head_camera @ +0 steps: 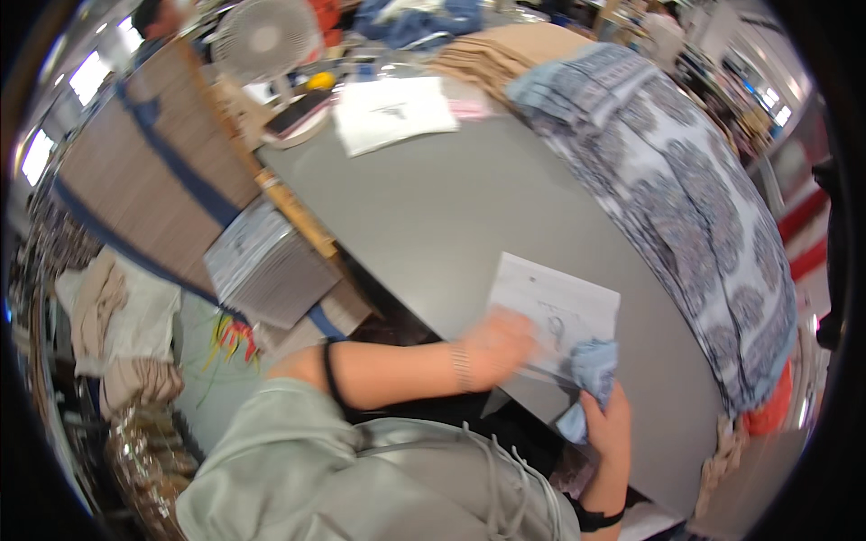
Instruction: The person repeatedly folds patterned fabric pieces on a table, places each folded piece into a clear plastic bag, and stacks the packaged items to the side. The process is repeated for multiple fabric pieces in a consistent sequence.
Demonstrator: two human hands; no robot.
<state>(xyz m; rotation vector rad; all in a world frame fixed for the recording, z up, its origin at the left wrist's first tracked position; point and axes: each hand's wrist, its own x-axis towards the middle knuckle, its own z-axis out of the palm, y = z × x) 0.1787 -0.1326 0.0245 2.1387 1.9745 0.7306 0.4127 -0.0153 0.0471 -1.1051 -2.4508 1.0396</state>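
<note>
Near the front edge of the grey table (433,203), my left hand (497,348) is blurred over the left side of a white sheet or flat packet (582,297) bearing writing; its fingers cannot be made out. My right hand (609,419) grips a bunched light-blue patterned cloth (594,368) at the sheet's lower right corner. Part of that cloth hangs below my thumb. Along the table's right side lies a long folded paisley-patterned fabric (697,196) in white, blue and grey.
Folded tan fabric (514,51), another white packet (396,111), a phone (298,113) and a white fan (265,40) stand or lie towards the back. Left of the table are strapped brown stacks (162,155) and a plastic-topped stack (270,270). A person (159,24) is at the far left.
</note>
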